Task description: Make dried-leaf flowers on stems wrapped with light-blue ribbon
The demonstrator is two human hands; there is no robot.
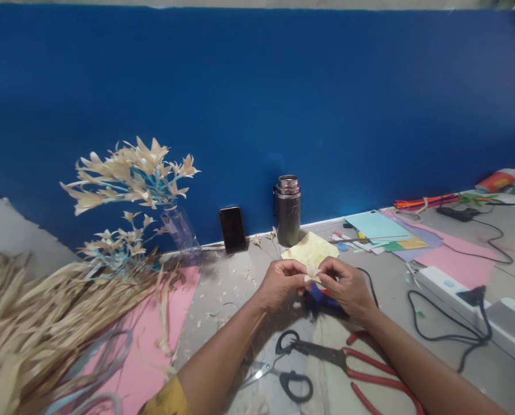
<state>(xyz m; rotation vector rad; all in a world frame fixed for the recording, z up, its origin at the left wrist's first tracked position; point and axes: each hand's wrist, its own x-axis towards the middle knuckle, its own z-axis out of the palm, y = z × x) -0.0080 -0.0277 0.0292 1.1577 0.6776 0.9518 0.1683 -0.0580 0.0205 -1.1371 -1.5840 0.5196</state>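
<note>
Left grip [283,282] and right grip [348,286] pinch a pale piece [313,272].

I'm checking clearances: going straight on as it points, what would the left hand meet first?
Past the small cream petalled piece it pinches, the left hand would probably meet the right hand; depth is unclear.

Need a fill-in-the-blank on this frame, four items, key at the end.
1. The left hand and right hand pinch a small pale piece between fingers and ____.
2. The larger scissors have ____ handles.
3. The wall behind the flask is ____.
4. The clear bottle holds pale ____.

Missing words: thumbs; red; blue; flowers.
</note>
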